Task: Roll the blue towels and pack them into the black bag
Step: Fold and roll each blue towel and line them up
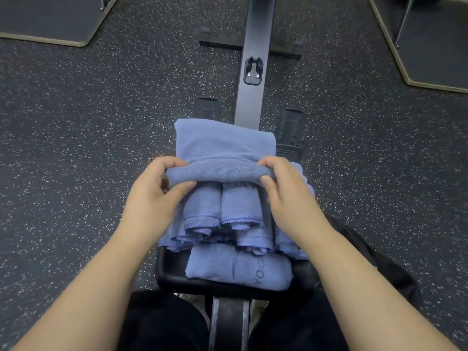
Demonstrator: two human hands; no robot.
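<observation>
Hands on the job: left hand (154,196) and right hand (287,196) each pinch the half-rolled blue towel (222,150), above rolled towels (225,216) on a black seat (172,269).

The towels (225,145) were soft matt blue cloth with stitched hems; the seat (172,272) looked like smooth black plastic, the rail (253,72) dull dark metal, the floor (88,122) rough speckled rubber
</observation>
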